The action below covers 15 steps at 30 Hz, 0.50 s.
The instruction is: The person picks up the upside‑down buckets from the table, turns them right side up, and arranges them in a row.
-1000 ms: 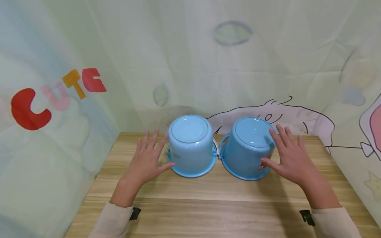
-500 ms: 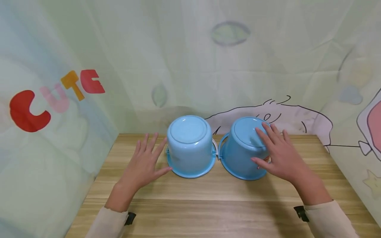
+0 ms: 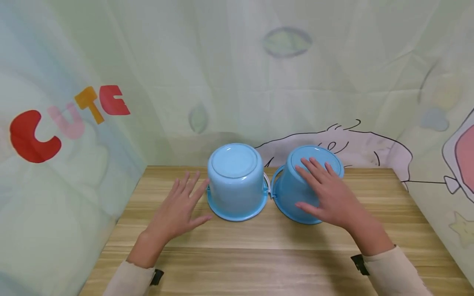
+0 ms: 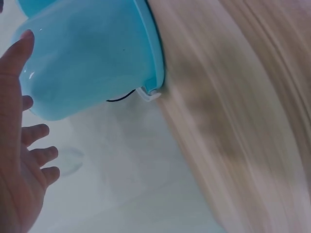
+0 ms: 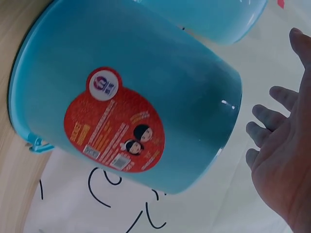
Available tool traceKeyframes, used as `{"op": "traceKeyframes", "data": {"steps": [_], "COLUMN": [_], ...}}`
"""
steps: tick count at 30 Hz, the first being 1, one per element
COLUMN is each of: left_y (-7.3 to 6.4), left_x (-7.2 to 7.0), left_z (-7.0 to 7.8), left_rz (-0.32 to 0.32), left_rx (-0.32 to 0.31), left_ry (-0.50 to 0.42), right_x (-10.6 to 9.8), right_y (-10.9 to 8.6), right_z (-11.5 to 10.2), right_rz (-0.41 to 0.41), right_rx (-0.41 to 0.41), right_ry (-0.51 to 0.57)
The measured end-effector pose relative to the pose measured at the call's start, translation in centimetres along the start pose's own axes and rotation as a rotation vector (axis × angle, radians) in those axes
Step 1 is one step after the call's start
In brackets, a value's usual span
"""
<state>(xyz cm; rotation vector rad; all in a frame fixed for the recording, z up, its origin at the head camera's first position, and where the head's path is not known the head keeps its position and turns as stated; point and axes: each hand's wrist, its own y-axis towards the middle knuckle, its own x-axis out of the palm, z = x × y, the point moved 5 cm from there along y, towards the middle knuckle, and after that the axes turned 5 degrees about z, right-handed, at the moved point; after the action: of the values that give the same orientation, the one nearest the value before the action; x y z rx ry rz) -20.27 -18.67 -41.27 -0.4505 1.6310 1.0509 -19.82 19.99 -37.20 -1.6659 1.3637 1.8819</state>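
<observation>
Two light blue plastic buckets stand upside down side by side on a wooden table [image 3: 237, 263]. My left hand [image 3: 174, 211], fingers spread, is beside the left bucket [image 3: 237, 193], its fingertips near the bucket's wall. Over the right bucket [image 3: 292, 197] hovers my right hand [image 3: 331, 197], fingers extended, overlapping its base and side in the head view. In the right wrist view that hand is apart from the bucket's base, and a red sticker [image 5: 116, 126] shows on the wall. The bucket handles [image 3: 274, 185] meet between the two. Neither hand holds anything.
A printed cloth backdrop [image 3: 237, 82] hangs behind the table and along both sides, with coloured letters [image 3: 37, 135] at the left. Black straps [image 3: 360, 264] sit at both wrists by the beige sleeves. The table's back edge runs just behind the buckets.
My right hand has moved left, from the right bucket's outer side to over it. The left hand has shifted slightly left and toward me. Both buckets have stayed in place.
</observation>
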Motion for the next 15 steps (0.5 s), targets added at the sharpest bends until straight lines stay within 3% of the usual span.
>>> {"op": "traceKeyframes", "data": {"steps": [10, 15], "left_y": [-0.2, -0.4], "left_x": [0.7, 1.3], "left_z": [0.4, 0.5], "left_rz": [0.044, 0.028], "left_rx": [0.094, 0.106], "left_ry": [0.007, 0.002], "right_x": [1.2, 2.1], "right_y": [1.2, 1.3], "right_z": [-2.3, -3.1], "right_rz": [-0.036, -0.043], "right_rx": [-0.064, -0.104], "right_ry": [0.012, 0.028]}}
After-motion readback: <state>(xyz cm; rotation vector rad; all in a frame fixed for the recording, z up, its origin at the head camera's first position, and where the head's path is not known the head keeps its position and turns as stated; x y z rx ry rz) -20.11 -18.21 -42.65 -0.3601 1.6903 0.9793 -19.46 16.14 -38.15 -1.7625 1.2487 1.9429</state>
